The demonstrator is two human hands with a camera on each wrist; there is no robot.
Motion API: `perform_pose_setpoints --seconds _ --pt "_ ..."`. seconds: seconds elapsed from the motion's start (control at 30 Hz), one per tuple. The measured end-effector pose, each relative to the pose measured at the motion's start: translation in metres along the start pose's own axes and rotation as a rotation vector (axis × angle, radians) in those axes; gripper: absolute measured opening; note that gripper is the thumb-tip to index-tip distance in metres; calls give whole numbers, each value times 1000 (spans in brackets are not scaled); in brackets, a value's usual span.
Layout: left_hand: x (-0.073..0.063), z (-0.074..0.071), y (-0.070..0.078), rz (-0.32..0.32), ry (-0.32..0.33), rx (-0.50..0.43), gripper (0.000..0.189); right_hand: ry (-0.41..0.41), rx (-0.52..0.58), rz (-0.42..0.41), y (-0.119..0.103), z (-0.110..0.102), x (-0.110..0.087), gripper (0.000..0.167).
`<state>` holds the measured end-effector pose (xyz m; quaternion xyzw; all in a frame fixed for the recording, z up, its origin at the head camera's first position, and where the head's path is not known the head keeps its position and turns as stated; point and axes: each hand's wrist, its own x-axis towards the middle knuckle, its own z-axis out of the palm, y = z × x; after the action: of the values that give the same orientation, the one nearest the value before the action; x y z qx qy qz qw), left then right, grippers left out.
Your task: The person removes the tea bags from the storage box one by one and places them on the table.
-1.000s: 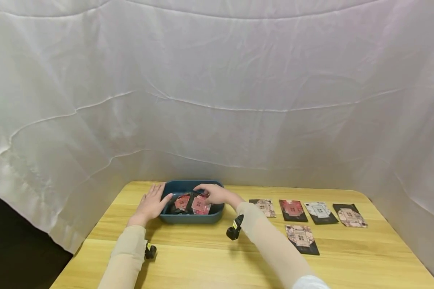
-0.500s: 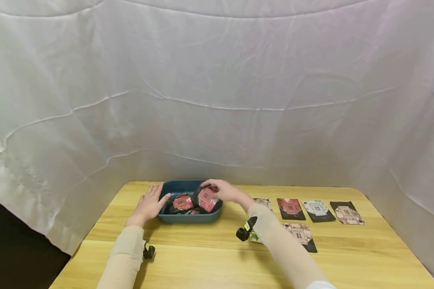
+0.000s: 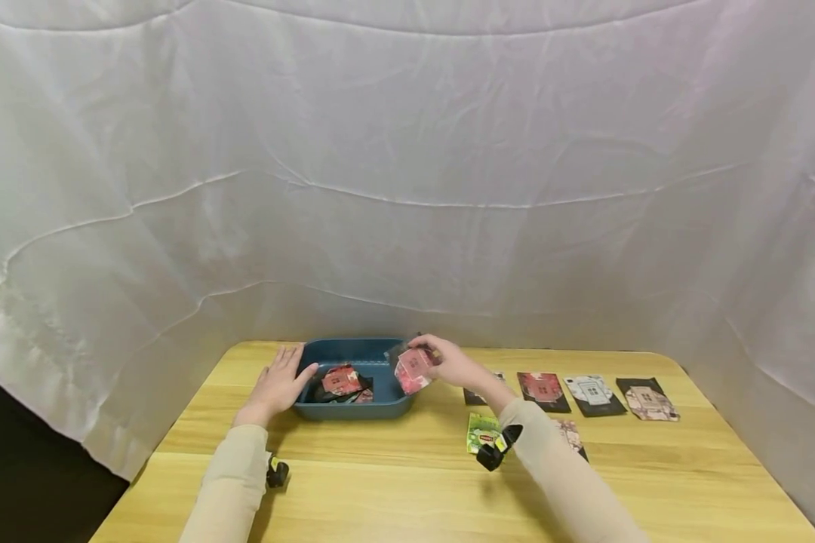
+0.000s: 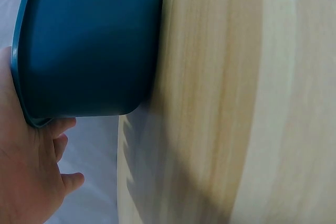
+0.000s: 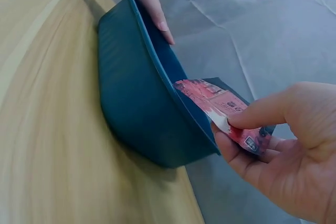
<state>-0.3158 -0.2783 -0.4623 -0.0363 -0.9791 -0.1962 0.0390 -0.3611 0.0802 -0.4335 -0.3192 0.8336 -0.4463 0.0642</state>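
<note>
A red-and-black tea bag sachet (image 5: 220, 103) is pinched between the thumb and fingers of my right hand (image 3: 456, 363). It is tilted over the right end of the dark blue plastic bin (image 3: 353, 411). Inside the bin, more sachets (image 3: 342, 381) lie in an overlapping pile towards the left. My left hand (image 3: 275, 385) rests at the bin's left end, fingers spread outside and thumb reaching over the rim. In the left wrist view, fingertips (image 4: 73, 181) show past the bin's corner.
Right of the bin, a back row holds a partly covered sachet (image 3: 474, 397), a red one (image 3: 543, 391), a white one (image 3: 594, 395) and a beige one (image 3: 648, 398). Nearer lie a green sachet (image 3: 481, 432) and another beige one (image 3: 570, 434), partly behind the right forearm. A pale curtain (image 3: 407, 226) hangs behind.
My right hand has lifted the red-and-black sachet from the pile and moved it right, to the bin's right rim. The green sachet has come into sight. My left hand stays at the bin.
</note>
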Motion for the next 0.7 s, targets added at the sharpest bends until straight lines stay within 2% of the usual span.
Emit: perform_pose_setpoints --seconds 0.2,0.43,0.57,0.7 --pt "0 1 -1 -3 -2 2 80 19 78 37 2 -14 -26 54" --pt "1 2 -2 5 -4 0 81 50 57 118 8 -31 -56 51" --pt "1 2 -3 11 2 -2 81 65 103 184 12 -40 -76 53" --pt "1 1 -4 10 3 -1 81 102 113 214 18 -48 -97 53"
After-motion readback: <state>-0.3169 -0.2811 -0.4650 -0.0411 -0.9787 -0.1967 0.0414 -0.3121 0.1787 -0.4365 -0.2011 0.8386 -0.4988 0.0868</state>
